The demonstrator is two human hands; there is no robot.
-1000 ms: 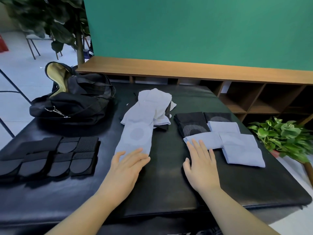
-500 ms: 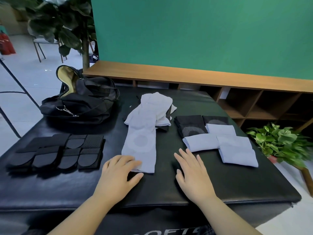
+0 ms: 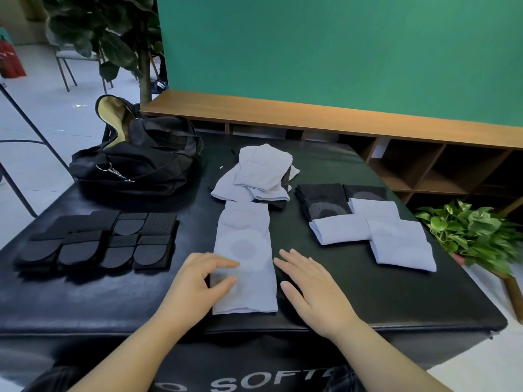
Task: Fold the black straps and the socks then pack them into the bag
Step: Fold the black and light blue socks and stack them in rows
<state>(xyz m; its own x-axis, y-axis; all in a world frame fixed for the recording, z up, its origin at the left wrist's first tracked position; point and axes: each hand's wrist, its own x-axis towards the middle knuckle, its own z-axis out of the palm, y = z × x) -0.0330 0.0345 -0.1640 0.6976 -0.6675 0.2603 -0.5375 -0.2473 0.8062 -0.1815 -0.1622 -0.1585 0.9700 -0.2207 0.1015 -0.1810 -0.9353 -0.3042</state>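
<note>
A long pale-blue sock (image 3: pixel 244 250) lies flat lengthwise near the front of the black padded table (image 3: pixel 368 292). My left hand (image 3: pixel 198 284) rests on its lower left part, fingers slightly bent. To the right of the sock, my right hand (image 3: pixel 308 281) lies flat on the table with straight fingers. Behind the sock sits a heap of unfolded pale-blue socks (image 3: pixel 260 174). Folded blue and black socks (image 3: pixel 370 222) lie at the right. Folded black straps (image 3: pixel 99 241) lie in rows at the left. The black bag (image 3: pixel 141 157) stands open at the back left.
A wooden shelf unit (image 3: pixel 424 171) runs behind the table under a green wall. A green potted plant (image 3: pixel 475 233) stands off the right edge. A tall leafy plant (image 3: pixel 113 38) and a chair (image 3: pixel 68 60) stand at the back left.
The flat sock now lies nearer the front edge. My left hand moved onto its lower part. My right hand shifted left, away from the folded socks, to just beside the flat sock.
</note>
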